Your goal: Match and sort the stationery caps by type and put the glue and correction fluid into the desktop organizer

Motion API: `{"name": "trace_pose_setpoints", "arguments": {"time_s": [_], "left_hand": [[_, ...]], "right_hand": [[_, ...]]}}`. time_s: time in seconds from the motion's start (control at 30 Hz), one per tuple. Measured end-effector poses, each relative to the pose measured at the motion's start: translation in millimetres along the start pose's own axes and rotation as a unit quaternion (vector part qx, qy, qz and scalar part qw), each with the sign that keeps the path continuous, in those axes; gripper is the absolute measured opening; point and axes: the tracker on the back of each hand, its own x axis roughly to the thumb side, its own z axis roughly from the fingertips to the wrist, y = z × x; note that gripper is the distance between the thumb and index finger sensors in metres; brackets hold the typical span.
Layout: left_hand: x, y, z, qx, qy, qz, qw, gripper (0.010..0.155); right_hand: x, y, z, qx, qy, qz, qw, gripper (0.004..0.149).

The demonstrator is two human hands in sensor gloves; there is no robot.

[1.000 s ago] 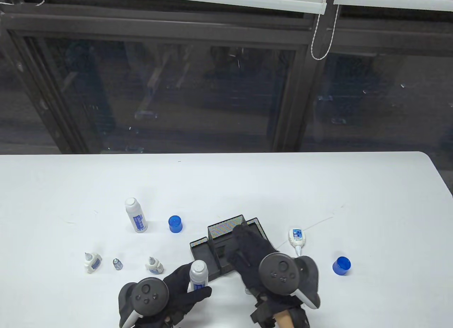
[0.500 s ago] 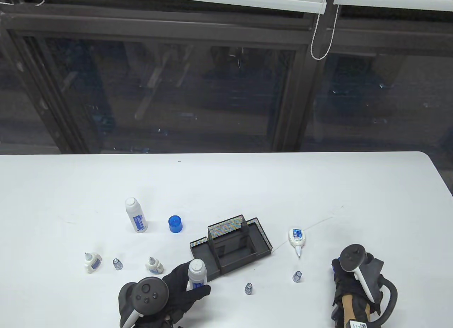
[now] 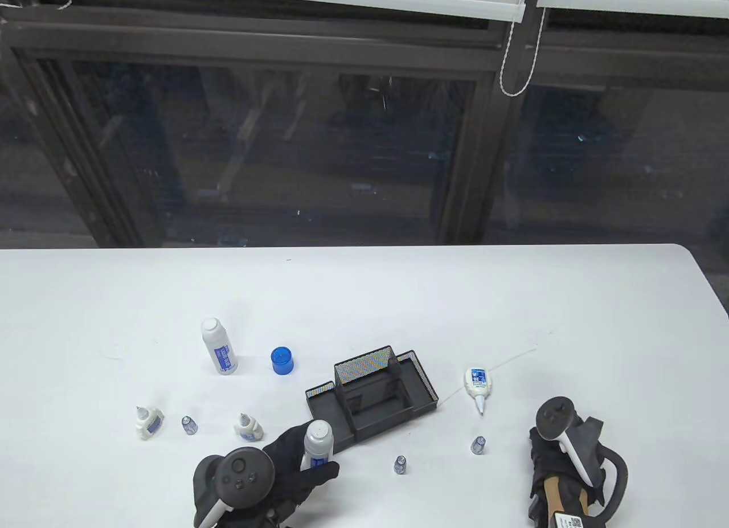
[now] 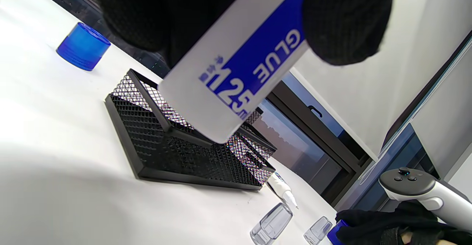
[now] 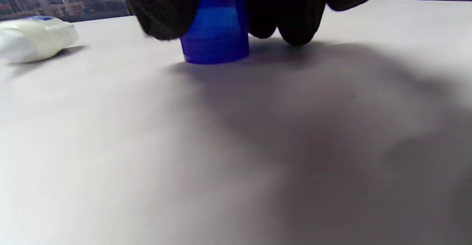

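- Blue cap (image 5: 215,35): our right hand (image 3: 561,465) is closing its fingers (image 5: 295,20) around it on the table's right side, having just swung over from the organizer (image 3: 373,400).
- Our left hand (image 3: 267,471) is still gripping the uncapped glue bottle (image 3: 316,443) beside that organizer.
- We're judging capping comes next.

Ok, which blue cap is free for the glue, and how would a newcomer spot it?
Start at the black mesh organizer mid-table. Just off its far-left corner a big blue cap stands alone, right of the upright glue bottle. Unlike the small clear caps, it is large and solid blue, with no hand on it.
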Motion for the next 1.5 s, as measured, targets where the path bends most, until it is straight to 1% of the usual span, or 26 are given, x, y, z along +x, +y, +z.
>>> {"name": "trace_pose_setpoints", "arguments": {"time_s": [0.07,0.17,0.27,0.37,0.43,0.47,0.57,0.6,0.63,0.7,0.8,0.87,1.0,1.17,1.33,1.4,1.43,1.5], "left_hand": [[0.3,-1.0,0.0,-0.002,-0.001,-0.001,1.000,0.071],[1.0,-2.0,0.5,-0.005,-0.003,-0.004,1.000,0.071],[1.2,-2.8,0.1,-0.006,-0.004,-0.001,1.000,0.071],[1.3,-3.4,0.1,-0.006,-0.003,0.001,1.000,0.071],[1.5,-3.8,0.8,-0.008,-0.003,0.001,1.000,0.071],[1.7,-4.0,1.0,-0.008,-0.004,0.000,1.000,0.071],[2.1,-4.3,1.4,-0.008,-0.004,-0.001,1.000,0.071],[2.2,-4.4,1.3,-0.008,-0.005,0.000,1.000,0.071],[2.1,-4.5,1.3,-0.007,-0.005,0.001,1.000,0.071],[1.9,-4.7,1.1,-0.007,-0.005,0.002,1.000,0.071],[1.8,-5.5,1.0,-0.009,-0.003,0.005,1.000,0.071],[2.2,-6.3,1.1,-0.012,-0.003,0.006,1.000,0.071],[4.7,-7.1,2.0,-0.013,-0.007,-0.001,1.000,0.071],[4.4,-7.1,1.8,-0.012,-0.008,-0.001,1.000,0.071],[6.1,-8.6,1.1,-0.015,-0.013,-0.005,1.000,0.071],[6.6,-8.6,1.5,-0.015,-0.014,-0.005,1.000,0.071],[6.7,-8.6,1.6,-0.014,-0.015,-0.004,1.000,0.071],[6.4,-8.8,1.4,-0.014,-0.015,-0.006,1.000,0.071]], "right_hand": [[2.0,-4.5,2.2,-0.005,-0.006,-0.001,1.000,0.069],[10.8,-19.3,11.1,-0.015,-0.034,-0.029,0.999,0.069],[28.6,-43.3,28.8,-0.045,-0.082,-0.067,0.993,0.069],[47.7,-65.6,48.2,-0.058,-0.139,-0.093,0.984,0.069],[65.2,-84.5,66.2,-0.065,-0.188,-0.108,0.974,0.069],[71.2,-90.6,72.7,-0.069,-0.205,-0.113,0.970,0.069],[95.7,-110.8,99.1,-0.077,-0.275,-0.135,0.949,0.069],[104.6,-115.9,108.6,-0.077,-0.304,-0.143,0.939,0.068],[109.6,-118.4,114.0,-0.075,-0.319,-0.148,0.933,0.069],[125.4,-123.2,130.7,-0.065,-0.365,-0.165,0.914,0.068],[141.9,-123.1,148.9,-0.054,-0.414,-0.190,0.889,0.068],[154.7,-119.7,163.8,-0.043,-0.454,-0.201,0.867,0.068],[172.4,-109.4,183.6,-0.032,-0.501,-0.206,0.840,0.068],[192.2,-100.2,198.8,0.003,-0.541,-0.173,0.823,0.067],[210.7,-89.7,206.5,0.005,-0.554,-0.139,0.821,0.067],[215.8,-84.1,206.8,0.016,-0.555,-0.117,0.823,0.067],[217.5,-81.0,206.9,0.019,-0.561,-0.105,0.821,0.067],[218.8,-77.0,206.8,0.015,-0.563,-0.113,0.819,0.067]]}}
